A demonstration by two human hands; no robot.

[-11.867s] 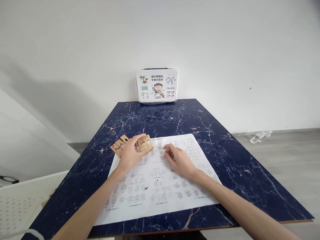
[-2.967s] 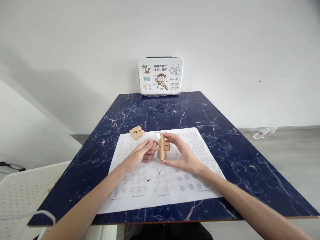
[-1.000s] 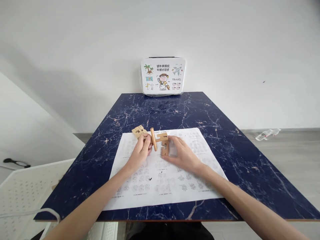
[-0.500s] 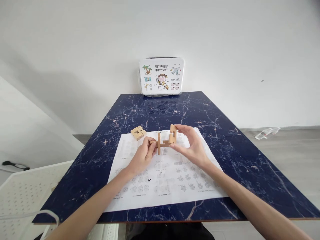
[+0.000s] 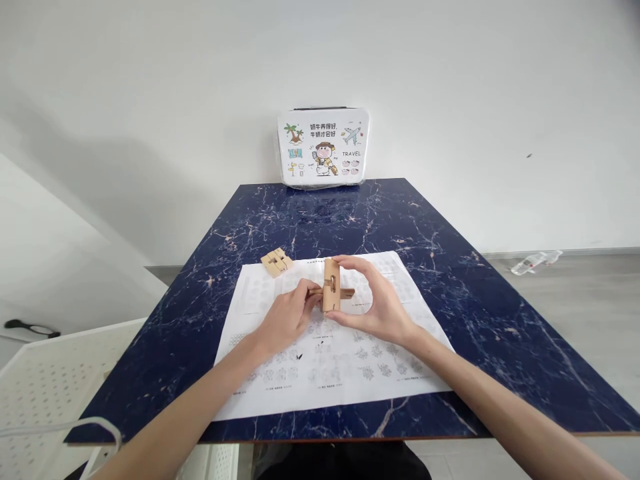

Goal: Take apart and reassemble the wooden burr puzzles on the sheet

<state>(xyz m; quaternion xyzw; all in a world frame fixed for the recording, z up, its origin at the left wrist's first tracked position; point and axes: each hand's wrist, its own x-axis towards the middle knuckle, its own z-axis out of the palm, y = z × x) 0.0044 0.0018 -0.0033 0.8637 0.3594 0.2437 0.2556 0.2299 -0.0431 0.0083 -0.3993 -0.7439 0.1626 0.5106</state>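
My left hand is closed in a pinch on slim wooden puzzle pieces, whose free end sticks out to the right. My right hand grips an upright notched wooden puzzle piece by its top and bottom, between fingers and thumb. That piece crosses the slim pieces close to my left fingertips; how they fit together is hidden. Beyond my left hand, several more wooden puzzle pieces lie side by side at the sheet's far left corner. Under both hands spreads a printed instruction sheet with rows of small diagrams.
A white case with cartoon prints stands against the wall on the far end of the blue marbled table. At the left is a white perforated surface with a cable. A clear plastic bottle lies on the floor at right.
My right hand has moved the notched piece left along the slim pieces, up to my left fingers. Their right end now shows past it. The camera view has shifted slightly.
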